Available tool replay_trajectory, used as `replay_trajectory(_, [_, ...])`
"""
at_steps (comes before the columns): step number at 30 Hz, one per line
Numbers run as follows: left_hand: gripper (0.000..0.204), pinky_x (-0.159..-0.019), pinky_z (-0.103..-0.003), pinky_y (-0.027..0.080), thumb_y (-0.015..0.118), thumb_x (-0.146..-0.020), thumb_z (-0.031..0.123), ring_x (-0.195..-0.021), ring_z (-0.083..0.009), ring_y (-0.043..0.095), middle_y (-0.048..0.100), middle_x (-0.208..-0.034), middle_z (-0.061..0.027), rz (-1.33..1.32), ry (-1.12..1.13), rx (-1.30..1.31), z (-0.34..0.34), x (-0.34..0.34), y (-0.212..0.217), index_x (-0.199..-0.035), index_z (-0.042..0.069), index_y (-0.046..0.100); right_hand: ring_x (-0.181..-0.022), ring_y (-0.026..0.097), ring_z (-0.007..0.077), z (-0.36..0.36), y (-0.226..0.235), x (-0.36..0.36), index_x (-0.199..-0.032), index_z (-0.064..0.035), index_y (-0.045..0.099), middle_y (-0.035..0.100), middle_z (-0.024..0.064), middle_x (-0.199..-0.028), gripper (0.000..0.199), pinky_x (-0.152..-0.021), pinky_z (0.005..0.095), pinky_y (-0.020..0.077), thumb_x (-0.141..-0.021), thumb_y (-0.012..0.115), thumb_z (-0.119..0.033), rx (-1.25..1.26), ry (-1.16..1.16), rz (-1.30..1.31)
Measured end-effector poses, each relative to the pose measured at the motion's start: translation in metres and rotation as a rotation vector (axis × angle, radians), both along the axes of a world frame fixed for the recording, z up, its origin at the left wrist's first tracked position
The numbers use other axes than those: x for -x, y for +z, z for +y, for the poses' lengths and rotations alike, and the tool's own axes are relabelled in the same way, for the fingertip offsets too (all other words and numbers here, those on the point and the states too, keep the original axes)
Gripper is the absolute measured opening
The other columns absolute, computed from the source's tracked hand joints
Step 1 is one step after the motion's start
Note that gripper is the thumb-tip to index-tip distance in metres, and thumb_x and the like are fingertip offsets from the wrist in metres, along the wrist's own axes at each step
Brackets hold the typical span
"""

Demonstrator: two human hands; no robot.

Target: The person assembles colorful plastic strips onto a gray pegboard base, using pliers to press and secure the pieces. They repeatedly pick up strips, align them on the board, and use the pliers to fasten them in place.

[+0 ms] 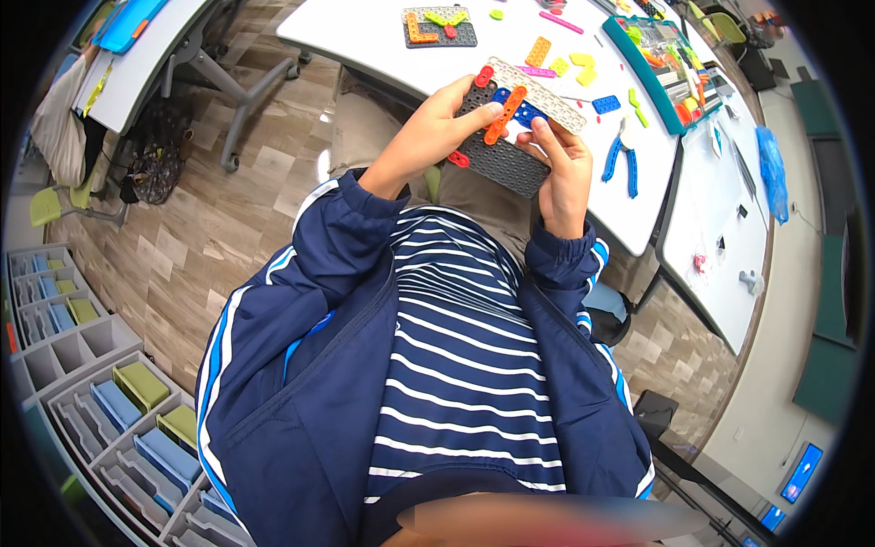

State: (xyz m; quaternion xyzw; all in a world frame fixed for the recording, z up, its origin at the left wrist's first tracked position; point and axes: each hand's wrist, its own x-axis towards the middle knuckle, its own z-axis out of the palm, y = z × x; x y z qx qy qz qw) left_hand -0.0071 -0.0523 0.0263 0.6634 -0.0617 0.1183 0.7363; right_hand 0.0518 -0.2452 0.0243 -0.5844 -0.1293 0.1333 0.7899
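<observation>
Both my hands hold up a building-set plate assembly at the table's near edge. It joins a dark grey perforated plate [506,164] and a light grey perforated plate [538,96]. Across it lie a blue strip [526,112], an orange strip [506,116] and small red pieces [458,159] at the left side. My left hand [436,129] grips the left edge, its thumb pressed on the blue and orange strips. My right hand [562,166] is closed round the right edge, the thumb near the blue strip's end. Fingers beneath the plates are hidden.
On the white table [365,36] sits another grey plate [440,35] with orange and green pieces. Blue-handled pliers [622,160] lie right of my hands, near loose yellow pieces [586,75] and a blue piece [605,105]. A teal-rimmed parts tray [629,50] stands farther right.
</observation>
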Motion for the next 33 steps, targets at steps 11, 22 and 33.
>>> replay_trajectory(11, [0.036,-0.084,-0.028,0.058,0.062,-0.105,0.024,-0.09,-0.0146,0.073,0.074,-0.105,-0.0098,0.144,-0.101,0.164,-0.005,0.003,0.007,-0.13,-0.003,0.06,-0.094,0.067,0.0149,-0.002,0.0,-0.001,-0.12,0.0005,0.063,0.07,0.0103,-0.112,0.028,-0.073,0.0313,0.0608,-0.105,0.063,-0.023,-0.086,-0.078,-0.034])
replay_trajectory(22, [0.03,-0.085,-0.029,0.06,0.06,-0.106,0.02,-0.097,-0.016,0.073,0.073,-0.113,-0.0109,0.088,0.07,0.394,0.009,-0.006,-0.009,-0.125,-0.003,0.063,-0.1,0.067,0.0154,-0.004,-0.001,-0.004,-0.121,0.0041,0.066,0.069,0.0133,-0.113,0.046,-0.082,0.0317,0.0564,-0.112,0.048,-0.037,0.2,0.051,-0.152])
replay_trajectory(33, [0.033,-0.091,-0.039,0.062,0.058,-0.106,0.016,-0.108,-0.0257,0.072,0.069,-0.123,-0.0189,-0.042,0.227,0.515,0.054,-0.01,-0.02,-0.13,-0.008,0.059,-0.087,0.066,0.0117,-0.003,-0.01,-0.02,-0.111,0.0037,0.071,0.07,0.0102,-0.102,0.026,-0.072,0.0259,0.0577,-0.105,0.062,-0.02,0.291,-0.033,-0.266])
